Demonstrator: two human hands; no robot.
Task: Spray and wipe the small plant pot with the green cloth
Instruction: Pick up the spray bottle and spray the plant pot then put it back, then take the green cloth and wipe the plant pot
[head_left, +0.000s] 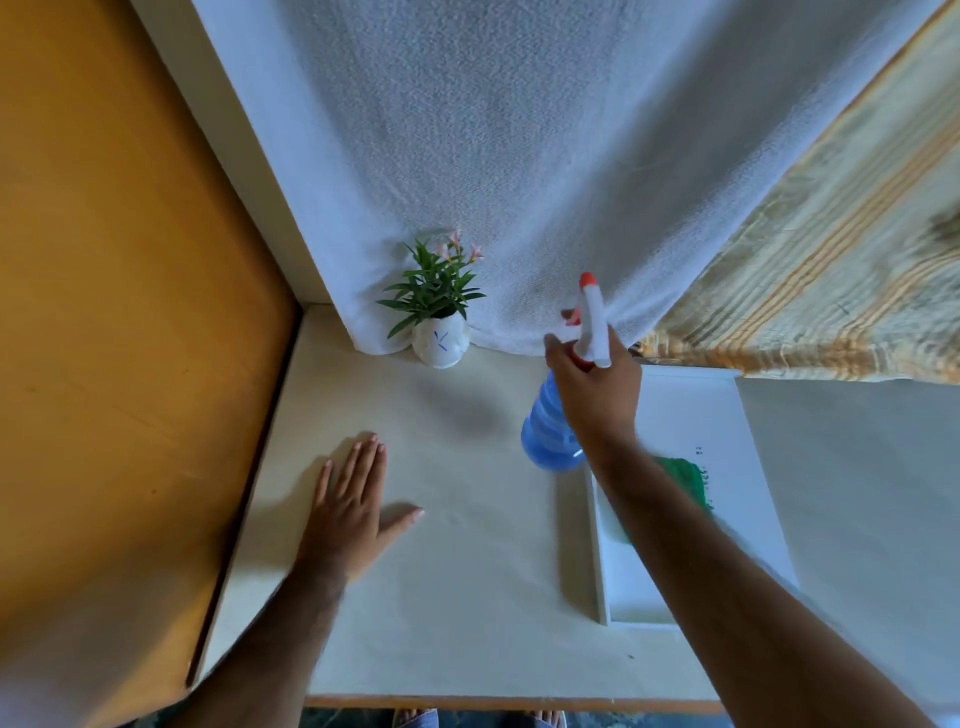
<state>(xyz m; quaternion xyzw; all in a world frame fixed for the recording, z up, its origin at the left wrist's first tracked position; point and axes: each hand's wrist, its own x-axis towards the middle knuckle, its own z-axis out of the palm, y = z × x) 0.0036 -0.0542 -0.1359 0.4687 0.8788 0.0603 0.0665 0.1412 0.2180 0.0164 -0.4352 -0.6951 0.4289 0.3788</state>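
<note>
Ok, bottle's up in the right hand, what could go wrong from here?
1. The pot sits against the white towel, so spray will likely wet the fabric too.
2. The nozzle seems to point at the towel, right of the pot; a squeeze now may miss.
3. The cloth lies in the tray under the right forearm, so the sleeveless arm or bottle could drag it.
</note>
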